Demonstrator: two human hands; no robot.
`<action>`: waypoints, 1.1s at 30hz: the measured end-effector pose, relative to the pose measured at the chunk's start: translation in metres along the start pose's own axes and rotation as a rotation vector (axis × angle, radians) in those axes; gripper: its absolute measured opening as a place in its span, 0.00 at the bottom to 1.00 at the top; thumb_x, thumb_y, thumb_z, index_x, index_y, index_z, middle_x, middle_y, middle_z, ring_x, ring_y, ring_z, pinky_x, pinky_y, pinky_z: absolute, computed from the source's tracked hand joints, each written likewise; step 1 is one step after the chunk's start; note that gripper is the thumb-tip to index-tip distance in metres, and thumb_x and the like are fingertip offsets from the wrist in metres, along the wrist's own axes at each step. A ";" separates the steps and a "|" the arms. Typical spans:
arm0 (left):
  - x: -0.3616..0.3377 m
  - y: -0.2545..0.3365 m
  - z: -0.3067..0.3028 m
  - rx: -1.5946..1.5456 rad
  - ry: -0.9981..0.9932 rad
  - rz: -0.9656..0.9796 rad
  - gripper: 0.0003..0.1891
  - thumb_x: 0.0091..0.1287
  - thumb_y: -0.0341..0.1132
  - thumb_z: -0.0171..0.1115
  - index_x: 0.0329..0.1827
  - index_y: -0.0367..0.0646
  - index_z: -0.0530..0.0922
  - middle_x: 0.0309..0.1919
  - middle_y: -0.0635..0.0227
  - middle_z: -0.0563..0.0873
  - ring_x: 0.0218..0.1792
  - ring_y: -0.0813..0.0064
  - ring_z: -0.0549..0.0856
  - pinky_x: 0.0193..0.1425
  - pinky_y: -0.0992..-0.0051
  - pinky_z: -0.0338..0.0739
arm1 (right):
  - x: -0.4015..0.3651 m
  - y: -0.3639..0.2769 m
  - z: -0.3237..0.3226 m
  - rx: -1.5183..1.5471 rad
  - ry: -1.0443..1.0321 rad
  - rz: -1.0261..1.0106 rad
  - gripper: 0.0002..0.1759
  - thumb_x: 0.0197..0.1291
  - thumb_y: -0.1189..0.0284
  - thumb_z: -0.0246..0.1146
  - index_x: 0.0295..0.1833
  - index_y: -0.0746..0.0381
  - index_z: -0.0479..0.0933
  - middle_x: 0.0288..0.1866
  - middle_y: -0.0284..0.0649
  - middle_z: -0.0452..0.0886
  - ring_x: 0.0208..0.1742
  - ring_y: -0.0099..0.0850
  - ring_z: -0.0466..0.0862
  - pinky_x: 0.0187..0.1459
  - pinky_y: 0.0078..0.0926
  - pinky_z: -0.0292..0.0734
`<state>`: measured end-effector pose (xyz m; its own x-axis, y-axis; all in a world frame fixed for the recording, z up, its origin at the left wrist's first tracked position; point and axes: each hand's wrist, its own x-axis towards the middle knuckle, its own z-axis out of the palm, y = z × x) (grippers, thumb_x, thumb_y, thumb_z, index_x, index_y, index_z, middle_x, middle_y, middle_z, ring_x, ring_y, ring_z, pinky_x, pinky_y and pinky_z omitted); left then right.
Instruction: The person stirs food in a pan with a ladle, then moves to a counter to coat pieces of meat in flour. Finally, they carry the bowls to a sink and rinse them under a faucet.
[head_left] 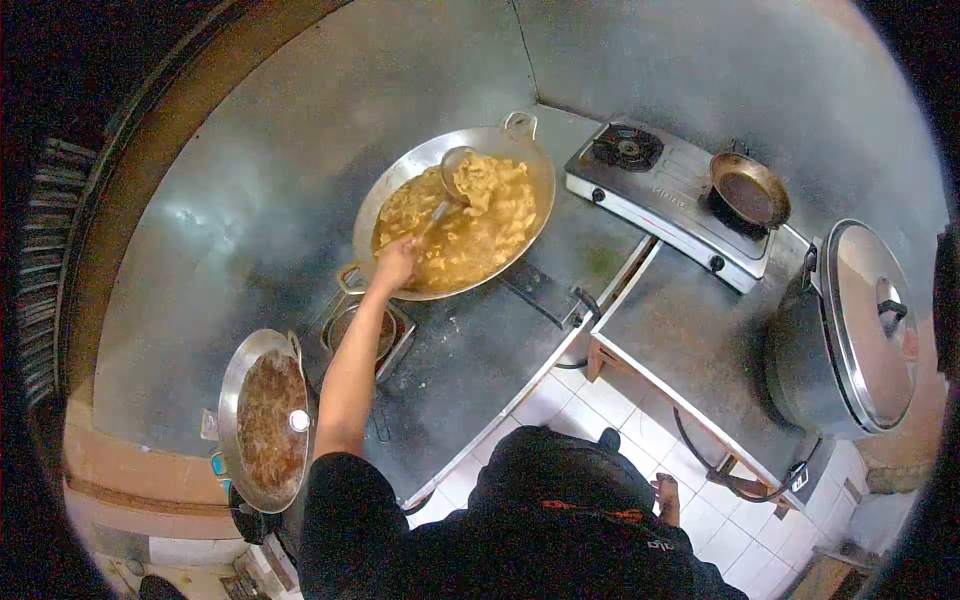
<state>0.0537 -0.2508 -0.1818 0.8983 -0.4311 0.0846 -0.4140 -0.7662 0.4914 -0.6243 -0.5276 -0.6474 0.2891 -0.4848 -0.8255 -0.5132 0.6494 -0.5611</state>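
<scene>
My left hand [397,262] is closed around the handle of a metal ladle [455,170]. The ladle's round bowl lies in a large two-handled wok [402,172], at its far side, beside a mound of pale yellow pieces. Yellow-brown stew [480,245] with many pieces fills much of the wok. Down by my right side hangs my right hand [666,492], small in view, its fingers loosely curled and apart with nothing visible in them.
A second wok [270,425] of bubbling brown liquid stands at left, near a burner [365,335]. At right are a two-burner stove [665,195], a small frying pan [748,190] and a tall lidded pot [810,350]. Hoses [735,485] hang below the counter edge [700,430].
</scene>
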 end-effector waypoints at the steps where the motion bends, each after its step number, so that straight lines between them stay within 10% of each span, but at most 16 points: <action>1: -0.002 -0.001 -0.004 0.093 0.143 0.098 0.15 0.72 0.38 0.47 0.50 0.41 0.80 0.36 0.46 0.84 0.34 0.51 0.85 0.42 0.60 0.77 | -0.001 -0.002 0.003 -0.033 0.034 0.023 0.14 0.61 0.63 0.56 0.49 0.56 0.75 0.33 0.37 0.80 0.28 0.28 0.77 0.26 0.32 0.72; 6: 0.015 -0.050 0.000 0.100 0.278 0.127 0.14 0.70 0.37 0.48 0.50 0.42 0.80 0.37 0.45 0.84 0.42 0.44 0.82 0.46 0.56 0.76 | 0.033 0.036 -0.013 -0.015 -0.062 -0.061 0.09 0.58 0.66 0.58 0.42 0.56 0.78 0.28 0.35 0.78 0.27 0.28 0.77 0.27 0.37 0.72; 8: 0.005 -0.047 -0.007 0.076 0.323 0.142 0.14 0.70 0.36 0.47 0.50 0.42 0.80 0.38 0.44 0.83 0.44 0.43 0.82 0.48 0.54 0.75 | 0.051 0.052 -0.021 -0.501 -0.255 -0.521 0.06 0.56 0.71 0.59 0.39 0.56 0.79 0.26 0.34 0.76 0.27 0.28 0.76 0.27 0.39 0.72; 9: -0.005 -0.032 -0.016 0.140 0.296 0.095 0.15 0.70 0.36 0.46 0.50 0.43 0.80 0.40 0.44 0.83 0.44 0.44 0.82 0.48 0.54 0.75 | 0.014 0.019 -0.007 -0.378 -0.165 -0.250 0.06 0.55 0.74 0.59 0.39 0.57 0.78 0.25 0.34 0.75 0.26 0.27 0.76 0.26 0.35 0.72; 14: -0.015 -0.039 -0.018 0.097 0.291 0.031 0.15 0.70 0.35 0.46 0.50 0.41 0.79 0.45 0.45 0.82 0.46 0.43 0.81 0.50 0.54 0.75 | 0.003 0.004 -0.002 -0.073 -0.119 -0.119 0.11 0.59 0.66 0.60 0.46 0.58 0.76 0.29 0.38 0.78 0.26 0.30 0.77 0.25 0.35 0.73; 17: -0.017 -0.063 -0.012 0.059 0.327 0.139 0.15 0.72 0.36 0.46 0.53 0.42 0.78 0.35 0.53 0.85 0.29 0.53 0.85 0.33 0.61 0.78 | 0.062 0.032 -0.035 0.195 -0.349 0.096 0.15 0.61 0.62 0.60 0.49 0.57 0.75 0.31 0.40 0.79 0.27 0.31 0.78 0.24 0.34 0.74; 18: -0.033 -0.045 -0.024 -0.394 0.160 -0.122 0.15 0.73 0.35 0.46 0.56 0.44 0.76 0.28 0.61 0.81 0.22 0.65 0.79 0.25 0.69 0.73 | 0.082 0.042 -0.048 0.390 -0.587 0.277 0.17 0.61 0.60 0.60 0.51 0.57 0.74 0.33 0.40 0.80 0.27 0.31 0.78 0.24 0.34 0.74; 19: -0.048 -0.032 -0.033 -0.842 -0.018 -0.387 0.15 0.74 0.35 0.45 0.59 0.45 0.74 0.22 0.70 0.77 0.15 0.78 0.73 0.17 0.77 0.68 | 0.054 0.029 -0.031 0.103 -0.269 0.024 0.17 0.61 0.60 0.60 0.51 0.56 0.74 0.35 0.40 0.81 0.29 0.30 0.78 0.23 0.33 0.73; 23: -0.093 -0.034 -0.058 -1.261 -0.032 -0.460 0.17 0.74 0.32 0.44 0.65 0.44 0.66 0.20 0.79 0.67 0.14 0.89 0.61 0.13 0.87 0.54 | 0.025 0.006 -0.014 -0.039 -0.133 -0.035 0.16 0.63 0.57 0.58 0.51 0.54 0.75 0.37 0.39 0.82 0.31 0.30 0.79 0.29 0.36 0.73; 33: -0.198 -0.075 -0.038 -0.663 0.578 -0.478 0.22 0.72 0.29 0.40 0.69 0.36 0.59 0.23 0.70 0.74 0.19 0.81 0.71 0.22 0.80 0.66 | 0.004 -0.004 0.004 -0.336 -0.110 0.114 0.14 0.61 0.58 0.58 0.49 0.52 0.76 0.36 0.36 0.81 0.35 0.31 0.78 0.38 0.42 0.74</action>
<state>-0.0878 -0.0898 -0.2028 0.9556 0.2854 0.0737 0.0167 -0.3022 0.9531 -0.6176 -0.5298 -0.6484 0.2901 -0.3428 -0.8935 -0.7785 0.4584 -0.4287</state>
